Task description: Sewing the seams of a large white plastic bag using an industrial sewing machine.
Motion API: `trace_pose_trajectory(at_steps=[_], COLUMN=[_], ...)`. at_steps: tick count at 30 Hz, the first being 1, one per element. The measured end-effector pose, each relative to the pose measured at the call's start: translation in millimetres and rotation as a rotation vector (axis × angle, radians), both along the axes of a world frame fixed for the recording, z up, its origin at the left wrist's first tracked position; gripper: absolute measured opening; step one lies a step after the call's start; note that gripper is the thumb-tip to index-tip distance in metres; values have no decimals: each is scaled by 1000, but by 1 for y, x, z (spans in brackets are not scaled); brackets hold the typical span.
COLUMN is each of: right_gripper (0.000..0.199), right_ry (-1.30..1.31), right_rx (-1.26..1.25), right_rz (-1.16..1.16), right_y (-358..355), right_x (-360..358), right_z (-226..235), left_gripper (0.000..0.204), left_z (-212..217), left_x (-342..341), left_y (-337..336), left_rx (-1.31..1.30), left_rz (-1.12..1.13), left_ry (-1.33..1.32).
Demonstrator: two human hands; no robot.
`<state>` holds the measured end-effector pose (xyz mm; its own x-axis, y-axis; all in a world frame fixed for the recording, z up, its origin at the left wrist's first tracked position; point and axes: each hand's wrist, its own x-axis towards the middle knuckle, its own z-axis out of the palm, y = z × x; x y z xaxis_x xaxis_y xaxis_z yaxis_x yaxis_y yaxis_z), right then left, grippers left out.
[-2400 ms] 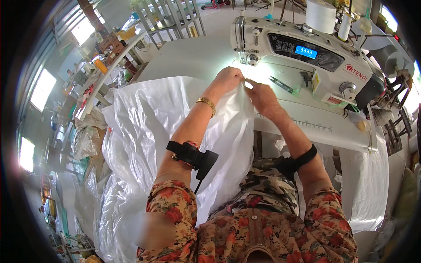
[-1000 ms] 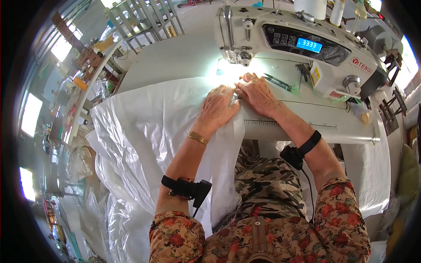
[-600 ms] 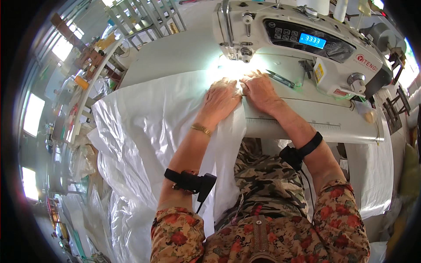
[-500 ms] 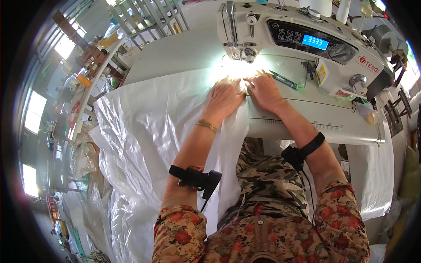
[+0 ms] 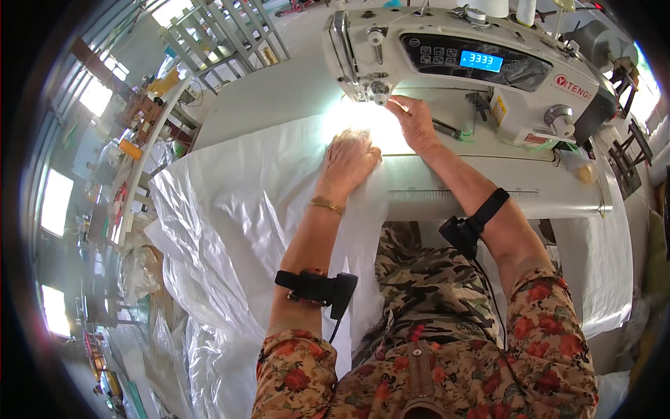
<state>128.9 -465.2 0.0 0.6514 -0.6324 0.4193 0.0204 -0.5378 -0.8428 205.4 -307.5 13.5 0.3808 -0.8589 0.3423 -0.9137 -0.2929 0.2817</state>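
My left hand (image 5: 349, 162) lies at the right edge of a large white plastic-like sheet (image 5: 230, 188), its fingers curled and its thumb pressed in on the sheet. My right hand (image 5: 414, 124) is raised beside the needle end of a white sewing machine (image 5: 363, 59), to the right of the needle. Its thumb and fingers are pinched together; what lies between them, if anything, I cannot make out. Bright lamp glare washes out the needle area and the sheet under it. From the table, the sheet hangs down over the front edge at my left.
A slim dark tool (image 5: 447, 129) lies on the machine table (image 5: 474, 167) just right of my right hand. Thread cones (image 5: 525, 12) stand on top of the machine. A metal rack (image 5: 216, 42) is behind the table, and a cluttered bench (image 5: 143, 150) runs along the left.
My hands, close together at the needle before, are now apart. The right one has risen toward the machine head; the left one has come slightly nearer me. My view has shifted a little.
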Motion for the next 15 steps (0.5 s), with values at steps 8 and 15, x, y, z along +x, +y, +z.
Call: trace_pose_trajectory(at_steps=[8,15], right_gripper=[43,47], right_ry=[-22,-112], right_rx=[33,-124], right_rz=[23,-5], right_y=[-1,-9], right_x=[4,6], right_z=[-3,-11], left_gripper=[18,18], left_z=[-2,-1], left_x=[-5,-2], left_y=[18,21], left_rx=[-61,-67], left_rz=[-73,-114], left_ry=[-37,-41])
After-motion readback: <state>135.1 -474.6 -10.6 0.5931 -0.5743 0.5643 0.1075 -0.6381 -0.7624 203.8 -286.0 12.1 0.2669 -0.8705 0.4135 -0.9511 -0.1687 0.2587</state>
